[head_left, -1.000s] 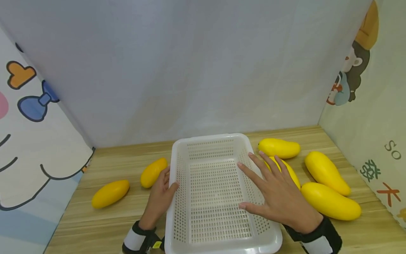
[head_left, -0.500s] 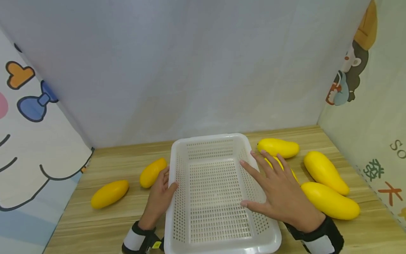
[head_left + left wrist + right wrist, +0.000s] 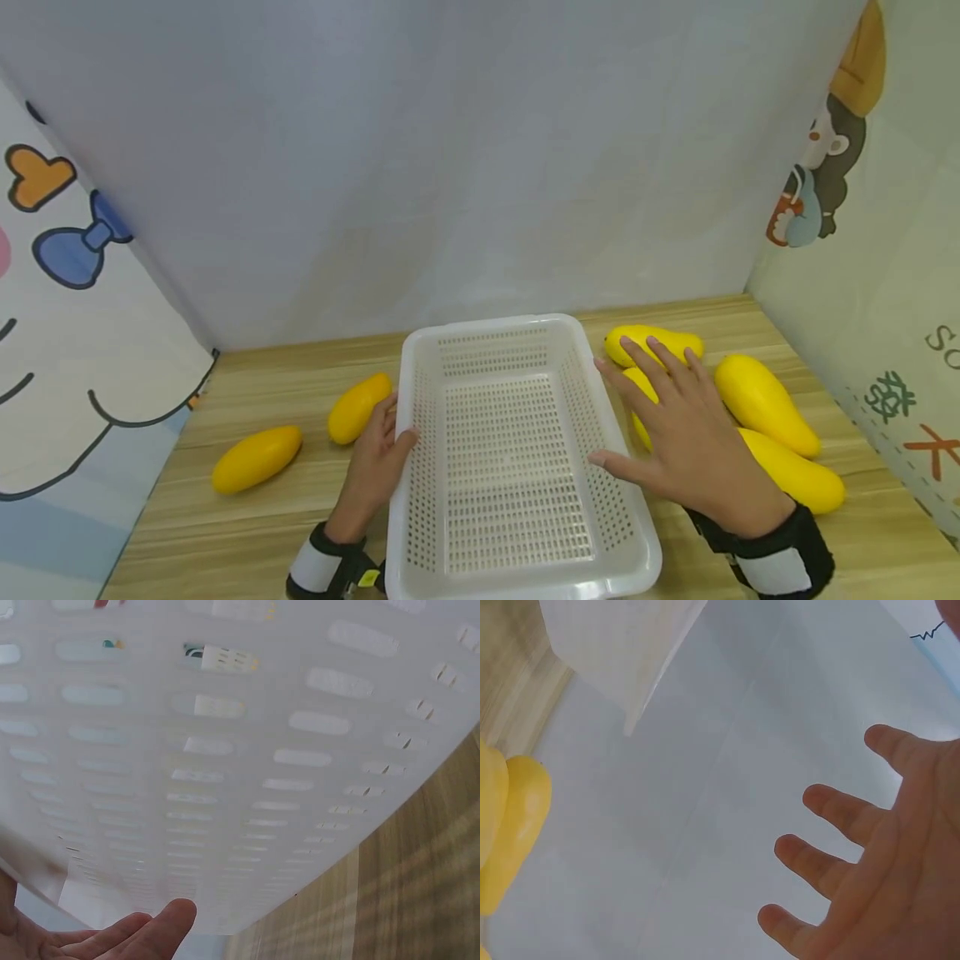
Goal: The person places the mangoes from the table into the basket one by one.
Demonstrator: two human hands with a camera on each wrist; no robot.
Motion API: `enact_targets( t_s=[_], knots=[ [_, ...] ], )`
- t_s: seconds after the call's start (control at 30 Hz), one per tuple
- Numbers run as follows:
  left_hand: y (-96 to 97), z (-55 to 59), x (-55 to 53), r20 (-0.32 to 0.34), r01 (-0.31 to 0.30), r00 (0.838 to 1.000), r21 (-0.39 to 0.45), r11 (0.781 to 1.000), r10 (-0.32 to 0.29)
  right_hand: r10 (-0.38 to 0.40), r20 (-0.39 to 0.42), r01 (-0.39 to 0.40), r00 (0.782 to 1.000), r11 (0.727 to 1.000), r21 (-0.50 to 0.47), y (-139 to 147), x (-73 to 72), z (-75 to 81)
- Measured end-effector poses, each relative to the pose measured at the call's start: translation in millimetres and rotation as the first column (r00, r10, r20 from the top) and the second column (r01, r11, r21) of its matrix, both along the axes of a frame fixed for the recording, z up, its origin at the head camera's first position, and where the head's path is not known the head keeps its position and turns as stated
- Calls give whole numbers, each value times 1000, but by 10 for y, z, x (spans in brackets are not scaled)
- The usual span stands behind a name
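A white perforated plastic basket [image 3: 510, 467] sits in the middle of the table with nothing inside. My left hand [image 3: 375, 467] holds its left rim, thumb over the edge and fingers along the outer wall; the left wrist view shows fingertips [image 3: 169, 922] by that wall [image 3: 232, 780]. Right of the basket, my right hand [image 3: 697, 442] hovers with fingers spread, holding nothing. Beneath and around it lie yellow mangoes: one at the back [image 3: 688, 340], one partly hidden by the hand [image 3: 640, 382], and two farther right, an upper mango [image 3: 765, 404] and a lower mango [image 3: 806, 479].
Two more mangoes lie left of the basket, a near one [image 3: 360, 408] beside my left hand and a farther one [image 3: 257, 460]. A grey-white backdrop [image 3: 480, 183] rises behind the wooden table [image 3: 225, 542]. Printed panels stand at the left [image 3: 90, 350] and right [image 3: 862, 292].
My right hand has moved right, from above the basket's right side to over the mangoes. The left hand keeps its hold on the rim. The view has shifted slightly.
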State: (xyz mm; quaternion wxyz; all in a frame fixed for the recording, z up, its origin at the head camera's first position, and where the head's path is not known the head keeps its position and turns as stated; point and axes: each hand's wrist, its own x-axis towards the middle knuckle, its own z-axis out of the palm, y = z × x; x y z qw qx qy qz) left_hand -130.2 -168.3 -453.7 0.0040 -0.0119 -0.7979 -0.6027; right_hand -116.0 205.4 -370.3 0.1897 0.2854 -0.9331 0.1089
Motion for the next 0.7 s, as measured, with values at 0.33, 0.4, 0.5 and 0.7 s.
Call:
enact_targets(
  t_s=[0.33, 0.4, 0.5, 0.7],
  knots=[
    [-8, -7, 17, -40, 16, 999, 35, 999, -15, -51, -30, 50, 998, 998, -32, 193, -41, 66],
    [-10, -9, 20, -40, 15, 999, 36, 999, -14, -74, -16, 73, 997, 997, -35, 244, -39, 88],
    [-12, -16, 16, -41, 11, 999, 33, 999, -10, -101, -12, 101, 995, 995, -26, 325, -35, 118],
    [3, -20, 2, -54, 15, 998, 26, 1000, -13, -119, -42, 118, 992, 993, -14, 452, -38, 138]
  ],
)
